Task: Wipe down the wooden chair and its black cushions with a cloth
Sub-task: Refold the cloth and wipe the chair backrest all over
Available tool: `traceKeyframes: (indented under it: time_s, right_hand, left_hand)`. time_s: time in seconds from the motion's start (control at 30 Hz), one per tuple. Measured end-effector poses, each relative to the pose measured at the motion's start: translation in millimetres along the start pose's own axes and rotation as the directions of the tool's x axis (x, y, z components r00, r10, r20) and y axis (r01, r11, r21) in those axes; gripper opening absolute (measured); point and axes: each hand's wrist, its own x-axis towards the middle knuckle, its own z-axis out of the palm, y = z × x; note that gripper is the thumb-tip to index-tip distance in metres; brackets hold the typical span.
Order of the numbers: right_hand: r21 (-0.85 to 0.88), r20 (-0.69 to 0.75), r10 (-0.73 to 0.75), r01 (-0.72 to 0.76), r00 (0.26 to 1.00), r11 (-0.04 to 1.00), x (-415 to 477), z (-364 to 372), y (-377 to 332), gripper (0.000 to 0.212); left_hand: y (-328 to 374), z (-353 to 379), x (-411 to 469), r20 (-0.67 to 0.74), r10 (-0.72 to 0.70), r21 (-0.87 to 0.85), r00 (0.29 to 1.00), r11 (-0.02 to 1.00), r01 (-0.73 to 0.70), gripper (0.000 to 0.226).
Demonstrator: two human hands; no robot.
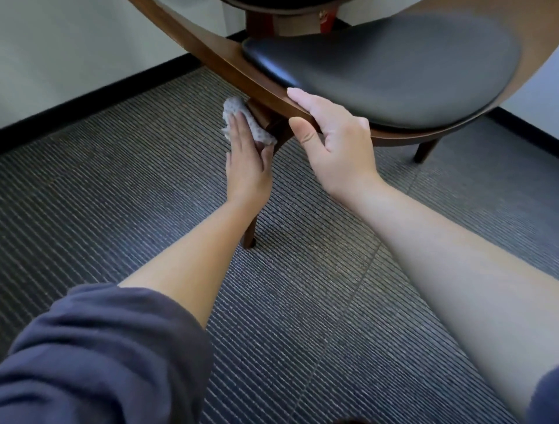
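The wooden chair [230,68] fills the upper part of the view, its curved brown rim running from top left to centre. A black seat cushion [393,66] lies on it. My left hand [246,157] presses a grey speckled cloth [239,113] against the top of the chair's front leg [251,233], just under the rim, with its thumb hooked round the cloth. My right hand [335,136] grips the front edge of the wooden rim, fingers on top near the cushion and thumb below.
Striped grey carpet [332,302] covers the floor. A white wall with black baseboard [99,90] runs behind the chair on the left. Another chair leg [425,151] stands at the right. A second black cushion [272,3] shows at the top edge.
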Motion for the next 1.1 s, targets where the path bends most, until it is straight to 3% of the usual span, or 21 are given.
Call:
traceKeyframes:
  time_s: [0.2,0.37,0.5,0.63,0.8,1.1]
  right_hand:
    - [-0.001,-0.007,0.002,-0.002,1.000,1.000,-0.8,1.2,1.0,0.042]
    - [0.001,-0.017,0.004,-0.004,1.000,1.000,-1.4,2.4,0.7,0.041]
    - [-0.004,-0.021,0.007,-0.007,1.000,1.000,-1.1,3.0,1.2,0.041]
    - [-0.002,-0.031,0.005,-0.005,1.000,1.000,-1.0,2.1,0.0,0.041]
    - [-0.002,-0.086,-0.006,0.006,0.996,1.000,-2.8,6.8,-0.3,0.042]
    - [-0.034,-0.226,-0.036,0.029,0.973,0.999,-5.1,18.1,-0.5,0.041]
  left_hand:
    - [15.6,-5.0,14.5,-0.017,0.108,0.161,0.994,0.982,-0.104,0.070]
    - [12.9,-3.1,8.7,0.001,0.015,0.132,1.000,0.991,-0.015,0.071]
    - [18.4,-0.9,15.5,-0.020,0.159,0.194,0.987,0.969,-0.153,0.067]
    - [2.5,2.6,19.0,0.012,0.006,0.083,1.000,0.996,-0.007,0.070]
    - [-22.7,14.9,-1.1,0.017,-0.067,-0.028,0.998,0.997,0.068,0.074]
    - [-63.8,33.5,-39.7,0.100,-0.266,0.044,0.959,0.964,0.263,0.078]
